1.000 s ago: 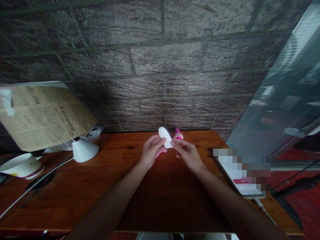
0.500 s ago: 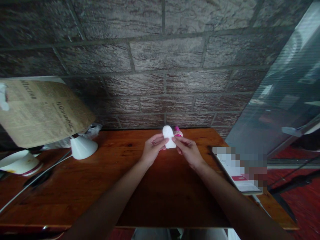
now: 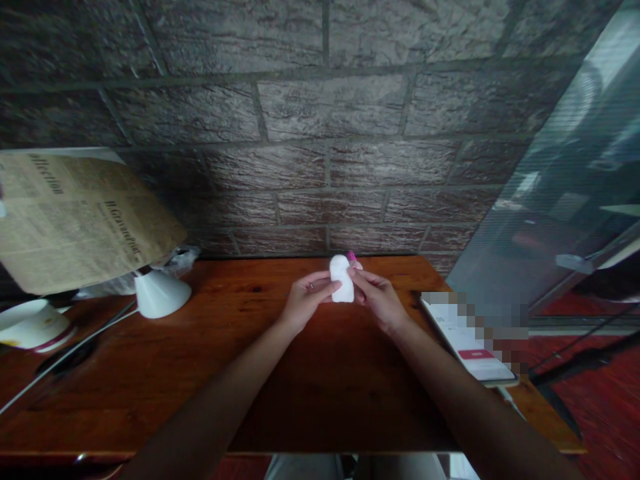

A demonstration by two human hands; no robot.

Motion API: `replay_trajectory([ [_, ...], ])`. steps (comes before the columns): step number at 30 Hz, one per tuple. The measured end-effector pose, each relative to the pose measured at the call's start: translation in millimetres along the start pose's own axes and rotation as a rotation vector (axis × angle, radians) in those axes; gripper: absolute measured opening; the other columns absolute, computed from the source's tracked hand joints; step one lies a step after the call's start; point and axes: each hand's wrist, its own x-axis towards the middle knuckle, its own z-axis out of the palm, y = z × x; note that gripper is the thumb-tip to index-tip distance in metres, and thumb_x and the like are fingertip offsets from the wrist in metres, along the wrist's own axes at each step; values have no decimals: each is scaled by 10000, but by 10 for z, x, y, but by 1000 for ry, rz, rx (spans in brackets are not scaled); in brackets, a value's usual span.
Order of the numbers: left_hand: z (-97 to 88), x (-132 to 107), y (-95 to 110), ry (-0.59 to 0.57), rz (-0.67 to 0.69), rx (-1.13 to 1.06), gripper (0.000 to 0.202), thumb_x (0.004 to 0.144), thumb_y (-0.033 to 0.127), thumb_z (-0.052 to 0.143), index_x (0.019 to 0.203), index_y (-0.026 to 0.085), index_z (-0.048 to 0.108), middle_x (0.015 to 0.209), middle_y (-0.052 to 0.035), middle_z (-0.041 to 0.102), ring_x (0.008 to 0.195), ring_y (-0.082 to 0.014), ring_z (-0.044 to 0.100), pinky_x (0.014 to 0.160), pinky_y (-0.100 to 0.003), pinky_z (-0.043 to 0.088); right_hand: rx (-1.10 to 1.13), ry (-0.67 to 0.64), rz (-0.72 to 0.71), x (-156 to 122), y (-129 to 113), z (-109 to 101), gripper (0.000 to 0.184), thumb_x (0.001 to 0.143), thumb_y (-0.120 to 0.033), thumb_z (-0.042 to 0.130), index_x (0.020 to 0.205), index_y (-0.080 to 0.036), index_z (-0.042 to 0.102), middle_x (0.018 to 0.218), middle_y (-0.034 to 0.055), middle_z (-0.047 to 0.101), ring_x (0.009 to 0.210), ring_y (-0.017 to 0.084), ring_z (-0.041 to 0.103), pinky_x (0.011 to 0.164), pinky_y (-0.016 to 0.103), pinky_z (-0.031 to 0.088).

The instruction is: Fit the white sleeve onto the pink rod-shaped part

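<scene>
Moved: white piece [image 3: 340,268], its top leaning left a second ago, now close to upright; right hand [image 3: 380,300] sits higher along its edge.
Wall: dark grey block pattern [image 3: 330,107], pale joints, filling the background.
Table: brown wood [image 3: 200,347], knotted, its far edge meeting the wall.
Glass panel: bluish, slanting [image 3: 550,180], at the far right.
Lampshade: newspaper-print [image 3: 90,220], at the left, above the table.
Device: lit screen [image 3: 460,340] with a red bar, on the table's right side; partly pixelated.
Round container: white [image 3: 35,325], at the left edge.
Lamp base: white cone [image 3: 163,297], standing on the table under the shade.
Left hand: thumb and fingers [image 3: 303,300] closed on the white piece's lower left side.
Right hand, grip: thumb and fingers pinching the white piece's upper right side.
White piece, place: between both hands, above the table, rounded end up.
Pink object: tip [image 3: 352,256] showing just behind the white piece; whether held or standing, cannot tell.
Ring: on a left finger [image 3: 311,287].
</scene>
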Motion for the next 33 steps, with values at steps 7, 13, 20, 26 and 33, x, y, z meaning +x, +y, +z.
replay_trajectory([
  [7,6,1,-18,78,-19,-2,404,574,401,867,868,150,749,836,-65,746,713,-159,682,698,-300,569,-17,-21,-14,1,13,6,407,678,-558,758,668,-163,664,473,-71,391,458,62,274,477,260,176],
  [13,15,-15,-11,79,7,1,386,598,395,857,880,153,750,843,-66,741,751,-171,686,710,-301,563,35,24,-2,-10,17,46,395,624,-520,804,794,-170,735,477,-73,416,457,62,283,468,251,189],
  [20,22,-15,-15,78,-6,-7,420,625,425,836,927,142,761,804,-60,728,712,-161,677,686,-288,554,56,-14,64,-18,16,55,383,618,-496,813,796,-161,757,475,-79,392,458,49,263,473,247,177],
  [26,17,-8,-21,84,-40,-27,421,619,425,840,922,145,754,843,-67,736,724,-163,679,697,-291,555,106,33,63,-17,24,59,400,619,-481,818,851,-165,740,491,-80,409,459,47,287,463,233,191],
  [33,47,-42,-44,-124,-40,28,406,679,417,805,978,148,745,907,-87,739,794,-179,683,801,-324,531,163,34,82,-2,-11,19,361,604,-452,836,801,-183,699,496,-92,372,472,55,273,474,228,236],
])
